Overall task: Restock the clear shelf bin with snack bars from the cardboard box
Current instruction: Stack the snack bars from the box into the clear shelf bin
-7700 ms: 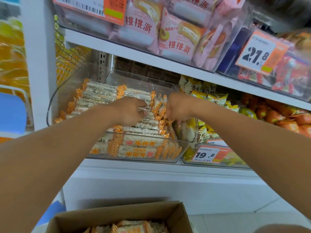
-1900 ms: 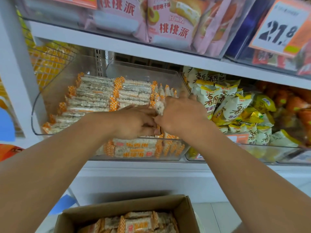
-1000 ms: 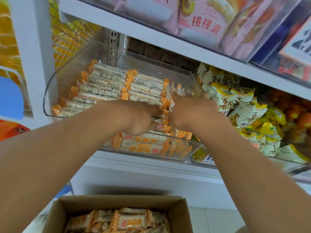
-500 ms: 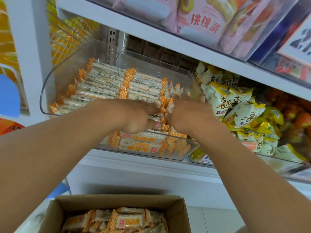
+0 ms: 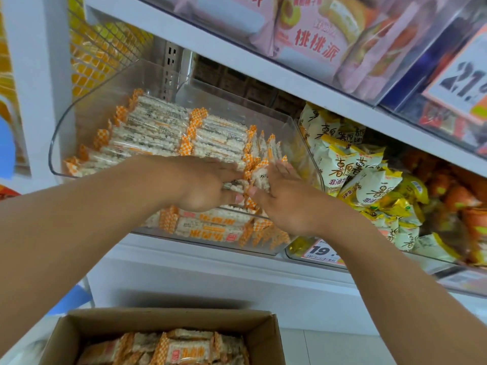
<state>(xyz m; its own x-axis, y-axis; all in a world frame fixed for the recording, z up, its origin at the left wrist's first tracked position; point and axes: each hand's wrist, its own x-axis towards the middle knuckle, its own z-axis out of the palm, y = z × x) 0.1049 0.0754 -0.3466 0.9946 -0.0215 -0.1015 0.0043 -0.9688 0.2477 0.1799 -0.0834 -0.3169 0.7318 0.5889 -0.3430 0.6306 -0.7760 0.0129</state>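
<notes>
The snack bars (image 5: pixel 259 177) I'm working stand on edge at the right end of the clear shelf bin (image 5: pixel 303 143), squeezed between the flat-laid rows and the bin's right wall. Their long axes run front to back into the bin, while the flat rows to their left lie across it, left to right. My right hand (image 5: pixel 287 204) sits just right of these upright bars, fingers nearly straight and pressed against their side, gripping nothing that I can see. My left hand (image 5: pixel 203 185) lies just left of them on top of the flat rows, fingers extended toward the same bars, fingertips touching them. Both hands are equally close, so I judge the next move is a squeeze from both sides. Below the bin, the cardboard box (image 5: pixel 87 330) holds more bars.
</notes>
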